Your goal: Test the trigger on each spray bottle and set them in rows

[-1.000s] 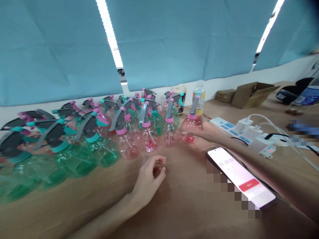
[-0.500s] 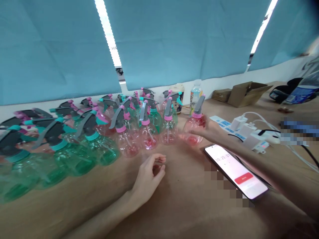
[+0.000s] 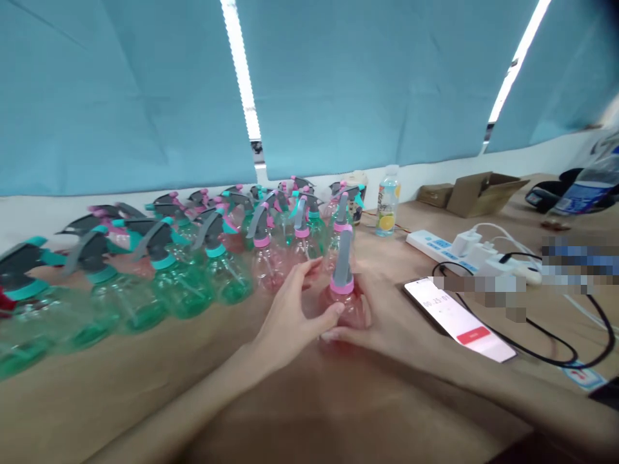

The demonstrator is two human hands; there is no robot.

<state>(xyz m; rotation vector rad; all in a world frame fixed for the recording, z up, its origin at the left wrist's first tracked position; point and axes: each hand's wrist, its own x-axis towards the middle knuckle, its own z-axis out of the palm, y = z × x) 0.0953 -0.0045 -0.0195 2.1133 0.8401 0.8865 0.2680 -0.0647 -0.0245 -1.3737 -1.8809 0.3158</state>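
Note:
A pink spray bottle (image 3: 352, 312) with a grey trigger and pink collar stands upright between both hands, low over the brown table. My right hand (image 3: 387, 328) is wrapped round its right side, thumb across the front. From the left, my left hand (image 3: 293, 312) curves about the bottle, its thumb lying against the body; its fingertips are partly hidden. Just behind are more pink spray bottles (image 3: 269, 261). Green spray bottles (image 3: 181, 287) with teal collars line the front left.
To the right lie a phone (image 3: 457, 316) showing a timer, black cables, and a power strip (image 3: 435, 248) with white chargers. A drink bottle (image 3: 387, 203), a cup and an open cardboard box (image 3: 483, 195) stand farther back. A blue curtain (image 3: 338, 84) hangs behind.
My right hand has brought the pink spray bottle leftward and nearer from beside the power strip. My left hand has moved right and up to it. The view has shifted slightly.

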